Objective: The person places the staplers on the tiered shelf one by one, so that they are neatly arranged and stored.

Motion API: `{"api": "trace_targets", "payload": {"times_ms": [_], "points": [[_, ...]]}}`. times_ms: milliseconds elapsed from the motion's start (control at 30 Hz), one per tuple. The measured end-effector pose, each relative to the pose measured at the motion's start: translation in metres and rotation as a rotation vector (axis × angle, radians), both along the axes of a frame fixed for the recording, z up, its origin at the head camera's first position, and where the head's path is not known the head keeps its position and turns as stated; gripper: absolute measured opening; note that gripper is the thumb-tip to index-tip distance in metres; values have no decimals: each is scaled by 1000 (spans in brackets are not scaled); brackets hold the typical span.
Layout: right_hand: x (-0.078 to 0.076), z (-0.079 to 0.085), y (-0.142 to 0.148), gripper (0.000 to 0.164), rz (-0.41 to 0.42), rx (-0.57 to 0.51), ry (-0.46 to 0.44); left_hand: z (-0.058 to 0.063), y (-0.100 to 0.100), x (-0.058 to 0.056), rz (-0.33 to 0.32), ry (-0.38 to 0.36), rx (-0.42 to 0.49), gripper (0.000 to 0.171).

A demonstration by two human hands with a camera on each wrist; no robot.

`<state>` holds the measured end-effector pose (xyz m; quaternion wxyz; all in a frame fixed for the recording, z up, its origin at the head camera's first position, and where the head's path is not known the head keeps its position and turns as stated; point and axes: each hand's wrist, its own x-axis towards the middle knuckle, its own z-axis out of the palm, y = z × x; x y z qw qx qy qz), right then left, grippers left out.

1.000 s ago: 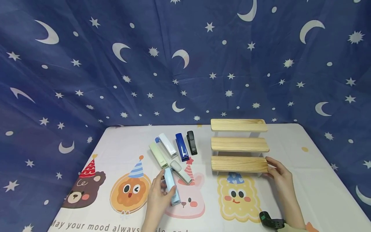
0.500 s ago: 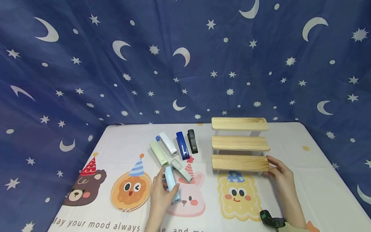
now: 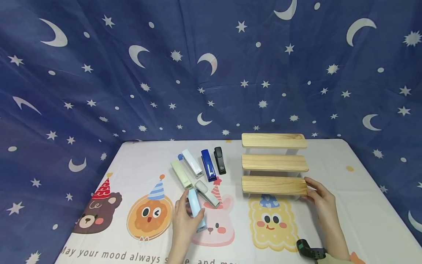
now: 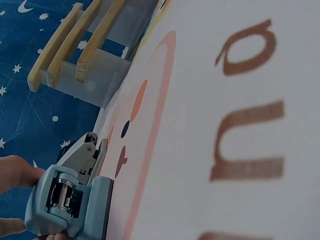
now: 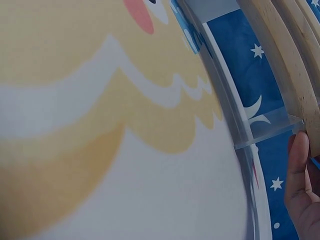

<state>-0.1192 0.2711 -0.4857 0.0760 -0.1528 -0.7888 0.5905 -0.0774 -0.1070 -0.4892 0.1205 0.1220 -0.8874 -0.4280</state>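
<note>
My left hand (image 3: 185,219) grips a light blue stapler (image 3: 193,201) across its width, with the thumb on the right side and fingers on the left. In the left wrist view, this stapler (image 4: 42,200) shows its open-fronted end close to the camera. A grey stapler (image 3: 207,195) lies right beside it, and a pale green stapler (image 3: 180,175) lies just beyond. At the right, my right hand (image 3: 324,205) holds the right end of the lowest board of a three-tier wooden shelf (image 3: 273,185). The right wrist view shows a fingertip against that board (image 5: 287,65).
Farther back lie a white stapler (image 3: 192,164), a dark blue stapler (image 3: 208,165) and a black stapler (image 3: 219,160). Clear side panels (image 4: 80,87) support the shelf. A printed white cloth (image 3: 148,253) covers the table, with a starry blue curtain (image 3: 165,73) behind.
The head view has shifted slightly. My left hand stays at the light blue stapler, its thumb now nearer the right edge. My right hand remains on the shelf end.
</note>
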Motion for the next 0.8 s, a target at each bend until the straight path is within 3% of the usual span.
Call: {"api": "trace_targets", "payload": {"times_ms": [567, 800], "points": [[1, -4, -3, 41, -36, -63, 52, 5, -8, 3, -4, -91, -9, 80], [0, -1, -1, 42, -9, -18, 17, 13, -13, 4, -22, -94, -24, 82]]}}
